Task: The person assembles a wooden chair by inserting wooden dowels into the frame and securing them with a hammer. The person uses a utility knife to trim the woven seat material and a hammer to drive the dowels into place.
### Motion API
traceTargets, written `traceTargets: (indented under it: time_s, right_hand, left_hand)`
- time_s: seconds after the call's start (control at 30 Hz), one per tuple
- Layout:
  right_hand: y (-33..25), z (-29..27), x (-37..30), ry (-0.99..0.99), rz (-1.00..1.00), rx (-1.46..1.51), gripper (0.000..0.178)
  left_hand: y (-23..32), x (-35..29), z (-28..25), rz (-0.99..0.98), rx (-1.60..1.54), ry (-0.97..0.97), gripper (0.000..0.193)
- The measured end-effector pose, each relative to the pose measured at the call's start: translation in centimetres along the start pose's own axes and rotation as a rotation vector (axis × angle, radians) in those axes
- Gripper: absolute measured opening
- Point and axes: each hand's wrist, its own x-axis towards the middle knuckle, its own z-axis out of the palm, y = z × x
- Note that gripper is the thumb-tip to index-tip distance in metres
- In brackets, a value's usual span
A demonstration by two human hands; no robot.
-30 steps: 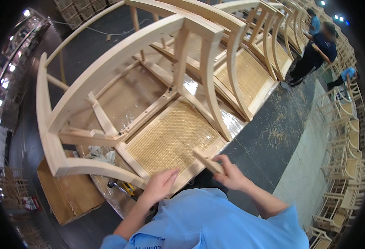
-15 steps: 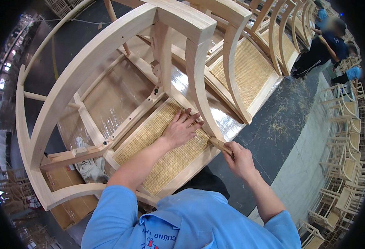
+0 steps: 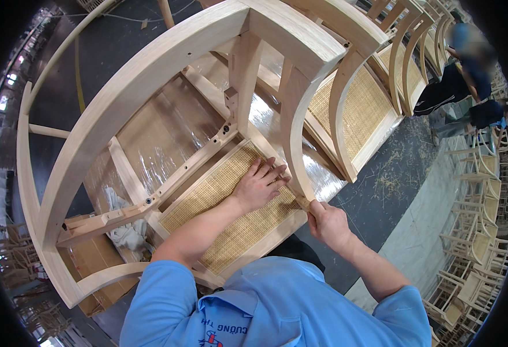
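A pale wooden chair frame (image 3: pixel 101 110) lies tipped in front of me, its curved parts rising on the left and at the top. Set into it is a woven cane panel (image 3: pixel 205 199) with a plain wood border. My left hand (image 3: pixel 260 186) rests flat on the cane near its far right corner, fingers spread. By the foot of the curved leg (image 3: pixel 294 133), my right hand (image 3: pixel 329 224) is closed around a short wooden stick (image 3: pixel 303 203). The stick's tip meets the panel's right corner; my fingers cover the rest of it.
More chair frames with cane panels (image 3: pixel 355 110) stand in a row toward the upper right, where a person (image 3: pixel 468 69) works. Cardboard (image 3: pixel 92 266) and a white cloth (image 3: pixel 128 231) lie at the left. Wood shavings (image 3: pixel 390 182) litter the dark floor; stacked chairs (image 3: pixel 476 243) line the right.
My right hand has come in closer to the panel corner and turned, so less of the stick shows. The left hand keeps its place on the cane. The whole view has shifted slightly.
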Motion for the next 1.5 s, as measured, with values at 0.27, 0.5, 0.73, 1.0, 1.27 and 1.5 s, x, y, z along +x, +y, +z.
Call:
traceTargets:
  time_s: [0.27,0.5,0.73,1.0,1.27,1.5]
  right_hand:
    - [0.1,-0.5,1.1,-0.029,0.033,-0.053,0.018]
    - [-0.6,-0.4,3.5,0.019,-0.027,-0.022,0.022]
    - [-1.2,-0.7,5.0,-0.009,-0.042,-0.032,0.019]
    - [-1.8,-1.1,6.5,0.014,-0.034,-0.037,0.022]
    - [-1.8,-0.8,6.9,0.011,-0.021,-0.011,0.025]
    - [-2.5,-1.4,7.7,0.046,-0.054,-0.021,0.027]
  left_hand:
    - [0.0,0.0,0.6,-0.023,-0.014,0.051,0.050]
    - [0.3,-0.2,0.0,-0.022,-0.025,0.083,0.051]
    - [0.2,-0.3,0.3,-0.038,-0.050,0.068,0.052]
    - [0.0,-0.1,0.1,-0.058,-0.036,0.046,0.050]
    - [-3.4,0.1,-0.7,-0.107,-0.132,0.094,0.048]
    - [-3.4,-0.2,-1.0,-0.108,-0.110,0.055,0.053]
